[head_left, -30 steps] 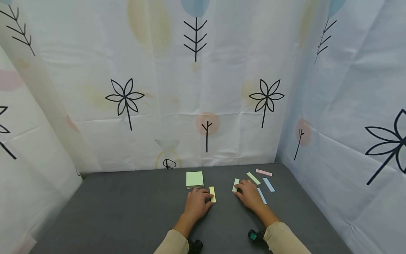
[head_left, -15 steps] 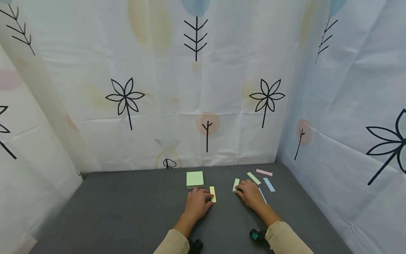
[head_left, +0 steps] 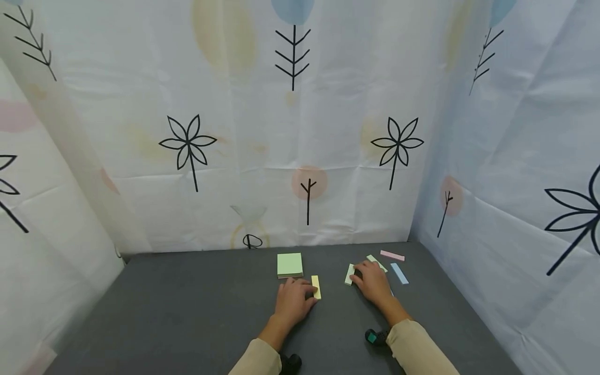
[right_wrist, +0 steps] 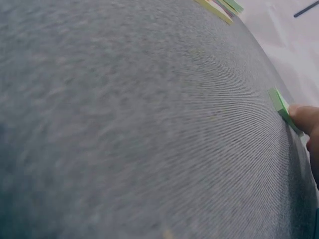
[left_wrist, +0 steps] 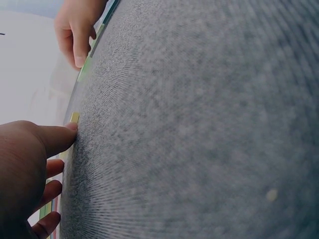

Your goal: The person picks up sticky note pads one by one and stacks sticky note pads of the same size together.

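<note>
Right hand (head_left: 375, 285) shifted forward, partly hiding green strip (head_left: 382, 266), pink strip (head_left: 392, 255) beyond

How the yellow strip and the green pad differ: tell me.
Shape: the yellow strip is long and narrow; the green pad is square and larger.
Colour: the strip is yellow; the pad is light green on top, with a pinkish layer below.
Place: the strip is at the left hand's fingers; the pad sits farther from the person.
Shared: both lie flat on the table.
</note>
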`<state>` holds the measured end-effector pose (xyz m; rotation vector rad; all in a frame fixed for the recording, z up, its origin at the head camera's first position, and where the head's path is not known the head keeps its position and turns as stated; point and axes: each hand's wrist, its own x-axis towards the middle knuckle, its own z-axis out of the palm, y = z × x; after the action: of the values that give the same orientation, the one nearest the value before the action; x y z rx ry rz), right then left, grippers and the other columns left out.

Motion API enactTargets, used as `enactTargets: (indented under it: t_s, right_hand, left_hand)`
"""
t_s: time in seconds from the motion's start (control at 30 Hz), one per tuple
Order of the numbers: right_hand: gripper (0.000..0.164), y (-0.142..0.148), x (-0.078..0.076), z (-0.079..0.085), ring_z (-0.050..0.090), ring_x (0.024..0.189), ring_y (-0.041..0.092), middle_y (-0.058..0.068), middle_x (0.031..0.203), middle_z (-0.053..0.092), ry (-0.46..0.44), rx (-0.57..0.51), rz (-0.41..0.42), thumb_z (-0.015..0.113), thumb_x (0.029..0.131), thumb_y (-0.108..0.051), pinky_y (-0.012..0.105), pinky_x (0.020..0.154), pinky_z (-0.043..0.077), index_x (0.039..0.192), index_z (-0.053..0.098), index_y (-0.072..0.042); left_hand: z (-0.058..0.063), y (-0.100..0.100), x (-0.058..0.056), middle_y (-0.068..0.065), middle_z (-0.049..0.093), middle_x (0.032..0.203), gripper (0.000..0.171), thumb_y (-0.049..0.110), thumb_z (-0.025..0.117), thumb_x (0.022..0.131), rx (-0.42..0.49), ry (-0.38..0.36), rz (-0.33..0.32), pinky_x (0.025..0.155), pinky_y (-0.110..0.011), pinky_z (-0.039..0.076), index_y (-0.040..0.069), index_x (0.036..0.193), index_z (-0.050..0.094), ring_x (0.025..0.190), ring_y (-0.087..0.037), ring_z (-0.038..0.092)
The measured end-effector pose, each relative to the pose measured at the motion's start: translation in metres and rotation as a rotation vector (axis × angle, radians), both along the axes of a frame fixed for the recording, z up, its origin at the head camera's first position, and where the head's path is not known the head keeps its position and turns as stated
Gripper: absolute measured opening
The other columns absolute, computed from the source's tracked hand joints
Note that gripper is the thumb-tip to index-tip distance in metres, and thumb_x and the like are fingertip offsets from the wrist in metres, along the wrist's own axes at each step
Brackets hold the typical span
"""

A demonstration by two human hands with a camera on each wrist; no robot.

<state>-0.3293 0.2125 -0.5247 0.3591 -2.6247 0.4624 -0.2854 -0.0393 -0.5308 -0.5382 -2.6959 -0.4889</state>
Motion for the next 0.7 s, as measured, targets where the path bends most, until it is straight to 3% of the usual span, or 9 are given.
enactTargets:
  t_s: [0.33,0.5,0.7]
  right_hand:
    - [0.042,0.0036,-0.0072,-0.0009,0.045,0.120,0.043,0.021,0.126,0.057,-0.129,0.006,-0.060,0.071,0.088,-0.030,0.063,0.094,0.035,0.119,0.066,-0.001]
    - [0.042,0.0034,-0.0076,-0.0021,0.041,0.124,0.044,0.022,0.129,0.056,-0.112,-0.076,-0.043,0.074,0.085,-0.026,0.064,0.097,0.032,0.117,0.066,0.000]
    - [0.042,-0.0043,-0.0098,-0.0054,0.047,0.117,0.043,0.021,0.118,0.059,-0.122,-0.280,-0.023,0.079,0.080,-0.013,0.056,0.095,0.037,0.115,0.060,0.001]
  left_hand:
    - [-0.0009,0.0010,0.0013,0.003,0.068,0.110,0.023,0.034,0.078,0.081,0.012,0.023,-0.002,0.073,-0.039,0.041,0.027,0.104,0.077,0.093,-0.020,0.055]
    - [-0.0013,0.0025,0.0009,0.003,0.068,0.111,0.024,0.034,0.078,0.081,0.019,0.010,0.005,0.073,-0.039,0.040,0.026,0.104,0.077,0.093,-0.019,0.055]
    - [-0.0014,0.0027,0.0009,0.003,0.068,0.108,0.025,0.033,0.079,0.080,0.029,0.006,0.023,0.072,-0.038,0.040,0.025,0.104,0.076,0.091,-0.019,0.054]
